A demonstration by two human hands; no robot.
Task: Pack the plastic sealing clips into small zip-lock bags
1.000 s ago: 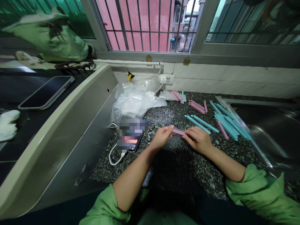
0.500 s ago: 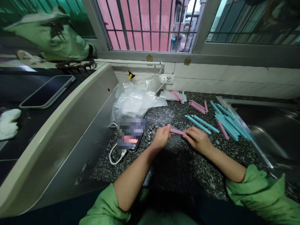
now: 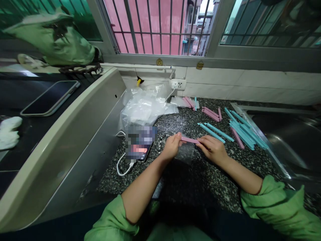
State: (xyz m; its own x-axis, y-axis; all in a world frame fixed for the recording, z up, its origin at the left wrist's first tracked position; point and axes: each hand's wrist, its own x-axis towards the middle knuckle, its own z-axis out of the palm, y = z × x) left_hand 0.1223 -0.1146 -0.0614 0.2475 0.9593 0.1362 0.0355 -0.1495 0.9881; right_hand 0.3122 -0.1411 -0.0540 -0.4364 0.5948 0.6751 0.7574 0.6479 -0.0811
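Observation:
Between my two hands a short pink strip (image 3: 190, 140) is held almost level above the dark speckled counter (image 3: 213, 187). My left hand (image 3: 172, 146) pinches its left end, and the fingertips of my right hand (image 3: 212, 147) grip its right end. Just below the strip is a small clear plastic bag (image 3: 185, 153); whether my left hand holds it too, I cannot tell. Beyond my right hand lie two blue strips (image 3: 213, 131) and a pile of blue strips (image 3: 247, 134) with a pink strip (image 3: 237, 138) beside it.
Clear plastic bags (image 3: 144, 106) are heaped at the back left, near a phone (image 3: 140, 147) on a white charging cable (image 3: 120, 172). More pink strips (image 3: 210, 114) lie near the wall. A metal sink (image 3: 288, 134) bounds the right; a raised cream panel (image 3: 82, 124) bounds the left.
Both hands stay almost in place, still holding the pink strip by its ends. The rest of the scene shifts only slightly with the camera.

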